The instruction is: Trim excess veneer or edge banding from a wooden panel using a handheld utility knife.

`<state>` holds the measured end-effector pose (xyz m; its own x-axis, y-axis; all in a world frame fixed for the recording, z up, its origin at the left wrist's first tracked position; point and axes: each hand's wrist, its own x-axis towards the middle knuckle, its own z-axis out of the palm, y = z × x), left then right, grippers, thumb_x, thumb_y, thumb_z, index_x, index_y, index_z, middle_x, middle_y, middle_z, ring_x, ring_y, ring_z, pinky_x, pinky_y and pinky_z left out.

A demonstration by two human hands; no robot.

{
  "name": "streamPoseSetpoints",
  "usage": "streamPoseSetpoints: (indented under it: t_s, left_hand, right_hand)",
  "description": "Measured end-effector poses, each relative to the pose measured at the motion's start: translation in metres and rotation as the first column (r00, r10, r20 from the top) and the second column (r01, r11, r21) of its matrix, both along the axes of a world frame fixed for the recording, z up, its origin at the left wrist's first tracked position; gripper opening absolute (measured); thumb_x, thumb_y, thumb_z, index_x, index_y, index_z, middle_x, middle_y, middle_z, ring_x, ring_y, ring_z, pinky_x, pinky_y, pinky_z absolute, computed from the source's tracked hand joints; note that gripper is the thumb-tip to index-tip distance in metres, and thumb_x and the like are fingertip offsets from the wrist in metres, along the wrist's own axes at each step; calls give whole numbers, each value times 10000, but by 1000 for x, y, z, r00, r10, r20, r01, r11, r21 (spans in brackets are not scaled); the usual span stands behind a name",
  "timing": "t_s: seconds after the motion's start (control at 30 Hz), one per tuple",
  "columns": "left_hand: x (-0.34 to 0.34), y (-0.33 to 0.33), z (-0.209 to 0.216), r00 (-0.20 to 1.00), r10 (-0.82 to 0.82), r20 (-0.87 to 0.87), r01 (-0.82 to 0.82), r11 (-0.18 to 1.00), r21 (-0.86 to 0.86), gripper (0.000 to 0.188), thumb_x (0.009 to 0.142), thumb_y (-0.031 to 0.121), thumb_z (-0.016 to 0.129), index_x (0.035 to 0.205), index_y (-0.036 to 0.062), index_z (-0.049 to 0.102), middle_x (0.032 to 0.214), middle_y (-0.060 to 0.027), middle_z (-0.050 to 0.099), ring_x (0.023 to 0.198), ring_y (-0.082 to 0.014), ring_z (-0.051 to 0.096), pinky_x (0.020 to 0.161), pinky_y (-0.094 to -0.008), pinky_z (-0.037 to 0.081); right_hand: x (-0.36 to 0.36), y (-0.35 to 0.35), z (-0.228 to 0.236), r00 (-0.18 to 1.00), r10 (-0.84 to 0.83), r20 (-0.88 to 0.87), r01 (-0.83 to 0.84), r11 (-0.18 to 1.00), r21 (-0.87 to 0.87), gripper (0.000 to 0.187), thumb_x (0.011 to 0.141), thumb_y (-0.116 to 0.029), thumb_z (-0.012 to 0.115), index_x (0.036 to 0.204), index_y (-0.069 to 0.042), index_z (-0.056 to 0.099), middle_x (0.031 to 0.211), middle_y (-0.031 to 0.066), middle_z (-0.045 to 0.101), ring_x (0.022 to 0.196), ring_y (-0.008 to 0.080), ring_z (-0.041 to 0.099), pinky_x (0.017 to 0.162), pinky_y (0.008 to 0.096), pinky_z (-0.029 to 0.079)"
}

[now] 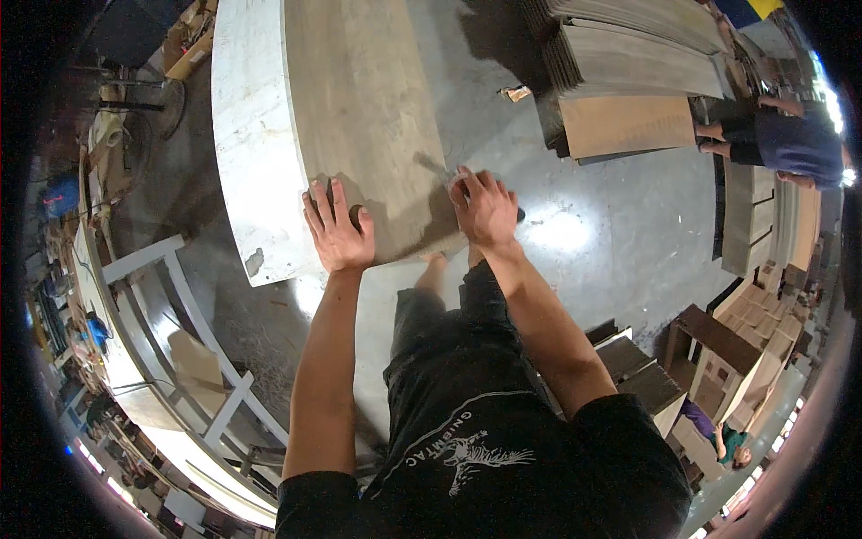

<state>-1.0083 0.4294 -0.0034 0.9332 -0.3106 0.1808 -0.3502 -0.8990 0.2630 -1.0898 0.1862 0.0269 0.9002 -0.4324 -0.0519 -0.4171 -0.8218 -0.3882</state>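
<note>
- On my feed the wood-grain board [368,99] lies ahead of the wearer, a white marbled panel [256,144] running along its left edge.
- I see the left hand [341,241] flat near the board's near end, fingers spread, grasping nothing.
- The right hand [488,214], well apart from the left, is curled at the board's right edge around a small tool [521,216]; I make out its dark end but cannot tell its kind.
- Up and left of the board I find an open cardboard box [190,59] with jumbled brown scraps inside.
- Right of the board stands a stack of panels [637,54].
- Farther right and nearer the wearer than the board, I spot a dark-topped wooden cabinet [723,337]; its contents I cannot tell.
</note>
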Motion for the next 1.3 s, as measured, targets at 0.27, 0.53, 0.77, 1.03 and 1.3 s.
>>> streamPoseSetpoints:
  t_s: [0.27,0.53,0.77,1.03,1.3]
  left_hand:
    - [0,0,-1,997,62,-38,-61,998,27,656,967,354,538,1573,145,401,1645,-189,313,1486,-474,304,1223,-597,257]
    - [10,-30,-1,935,322,-147,-339,934,-112,656,962,390,520,1566,165,402,1635,-220,319,1519,-424,274,1227,-628,165]
    - [21,-45,-2,850,497,-176,-505,863,-2,688,992,436,482,1603,162,328,1665,-208,258,1561,-365,207,1244,-628,134]
    - [21,-44,3,874,445,-196,-457,889,-19,725,987,409,507,1625,142,287,1648,-266,252,1555,-398,203,1238,-631,120]
    - [27,-45,11,862,452,-229,-456,889,41,731,976,373,528,1625,132,294,1649,-260,252,1558,-407,192,1258,-592,105]
  right_hand:
    - [24,-13,5,993,7,-114,7,993,116,392,1030,-478,528,1276,-196,643,1138,132,664,1088,368,660,917,550,504]
    - [-72,12,15,993,111,-41,-108,992,57,405,949,-275,676,1326,-136,626,1046,99,660,982,346,664,835,498,519]
    - [-19,6,7,998,-32,-46,36,996,86,383,966,-318,650,1299,-127,660,1075,118,670,991,380,661,857,504,508]
    - [52,-12,-4,1000,12,8,-12,1000,-24,362,986,-339,626,1286,-142,673,1074,105,693,970,360,690,811,501,533]
    - [210,-52,-19,998,-44,45,41,997,60,367,1025,-371,546,1299,-153,656,1149,149,681,965,406,693,828,556,548]
